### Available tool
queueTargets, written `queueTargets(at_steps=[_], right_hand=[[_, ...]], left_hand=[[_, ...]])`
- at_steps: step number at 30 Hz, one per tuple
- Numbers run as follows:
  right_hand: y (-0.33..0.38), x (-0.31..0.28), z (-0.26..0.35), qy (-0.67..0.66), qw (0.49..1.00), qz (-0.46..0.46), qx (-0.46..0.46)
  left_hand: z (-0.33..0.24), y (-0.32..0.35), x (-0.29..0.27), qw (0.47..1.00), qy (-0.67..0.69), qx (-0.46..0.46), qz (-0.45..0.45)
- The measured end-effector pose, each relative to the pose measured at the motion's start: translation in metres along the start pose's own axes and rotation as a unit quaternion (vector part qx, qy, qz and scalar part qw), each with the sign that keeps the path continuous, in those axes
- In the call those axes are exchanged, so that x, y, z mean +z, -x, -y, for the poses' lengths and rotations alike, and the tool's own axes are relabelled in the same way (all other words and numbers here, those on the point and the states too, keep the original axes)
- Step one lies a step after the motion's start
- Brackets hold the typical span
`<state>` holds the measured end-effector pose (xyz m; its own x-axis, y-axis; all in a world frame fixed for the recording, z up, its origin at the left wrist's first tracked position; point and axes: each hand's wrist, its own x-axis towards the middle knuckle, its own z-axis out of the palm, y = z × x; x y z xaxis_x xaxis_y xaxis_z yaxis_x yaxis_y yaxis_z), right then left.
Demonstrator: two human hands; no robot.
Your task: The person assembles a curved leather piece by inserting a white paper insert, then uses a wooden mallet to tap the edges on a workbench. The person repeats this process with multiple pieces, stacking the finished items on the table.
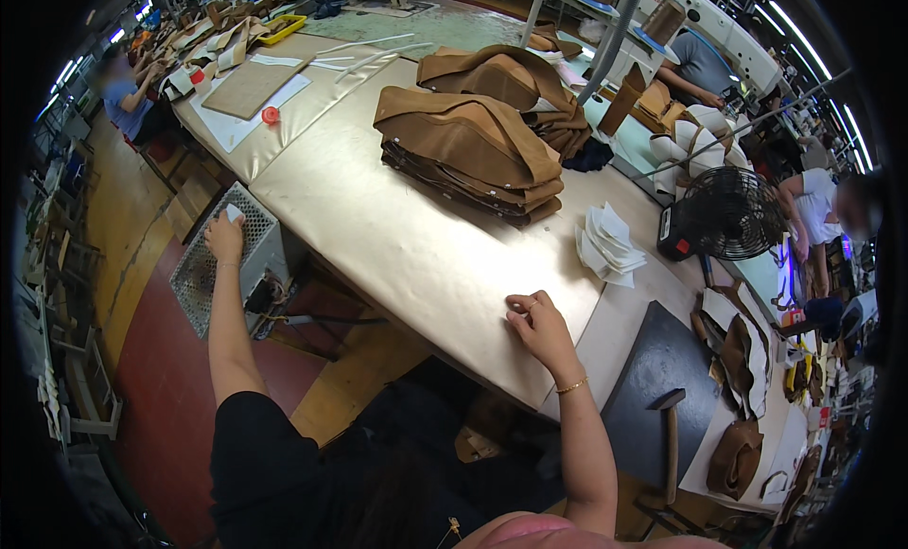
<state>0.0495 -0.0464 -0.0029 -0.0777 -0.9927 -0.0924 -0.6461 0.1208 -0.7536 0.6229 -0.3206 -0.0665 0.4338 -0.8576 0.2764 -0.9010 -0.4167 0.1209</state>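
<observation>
My left hand (225,237) reaches out over a perforated metal box (194,275) beside the table, its fingers closed on a small white piece (234,211). On the right, my right hand (544,330) is over the near edge of the gold-covered table (378,218). Its fingers are loosely bent with thumb and forefinger a little apart, and I see nothing in them. Beyond it lies a thick stack of brown leather pieces (463,147), with a second brown pile (501,76) behind. Thin white pieces (610,244) are stacked to the right of that hand.
A hammer (670,445) lies on a dark slab (657,388) at the right, near a black fan (728,213). A red round object (271,115) and a tan board (255,87) are at the far left. Co-workers sit or stand around; wires hang beside the metal box.
</observation>
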Motion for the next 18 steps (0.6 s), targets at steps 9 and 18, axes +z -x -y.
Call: queueTargets(at_steps=[9,18], right_hand=[[0.0,0.0,-0.003,-0.009,1.0,-0.003,0.0],[0.002,-0.004,-0.008,-0.002,1.0,-0.002,0.007]], left_hand=[[-0.016,-0.005,0.014,0.998,0.008,-0.05,-0.034],[-0.045,-0.019,-0.001,0.988,0.046,-0.135,-0.055]])
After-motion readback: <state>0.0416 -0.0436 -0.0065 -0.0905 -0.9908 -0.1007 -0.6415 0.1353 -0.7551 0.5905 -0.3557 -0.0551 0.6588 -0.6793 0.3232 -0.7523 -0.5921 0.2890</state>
